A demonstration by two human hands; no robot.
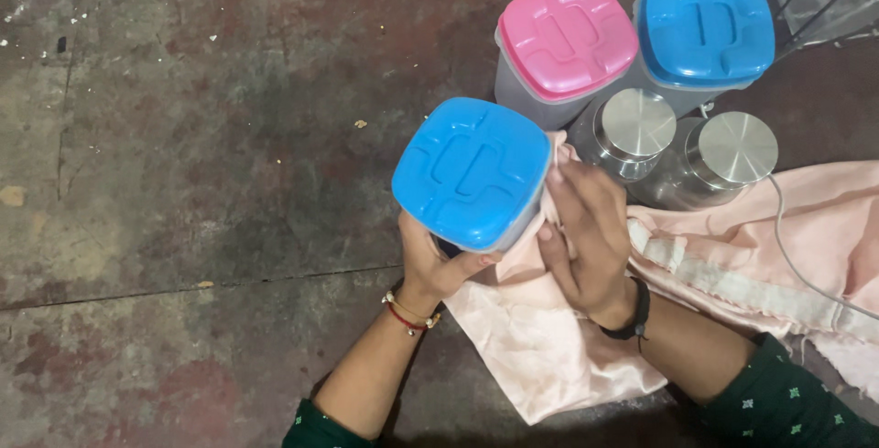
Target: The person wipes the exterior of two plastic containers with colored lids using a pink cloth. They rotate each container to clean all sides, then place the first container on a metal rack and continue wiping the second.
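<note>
Your left hand (435, 269) grips the base of a grey container with a blue lid (472, 172), fingers closed around it, holding it tilted above the floor (183, 183). Your right hand (591, 242) presses a pale pink cloth (540, 338) against the container's side, fingers curled onto the cloth. Just behind: a pink-lidded container (566, 36), a second blue-lidded container (705, 27), two glass jars with steel lids (682, 141). The cloth trails right across the floor.

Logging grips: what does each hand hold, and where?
Left hand grips the blue-lidded container by its lower body; right hand presses pink cloth against its side.
</note>
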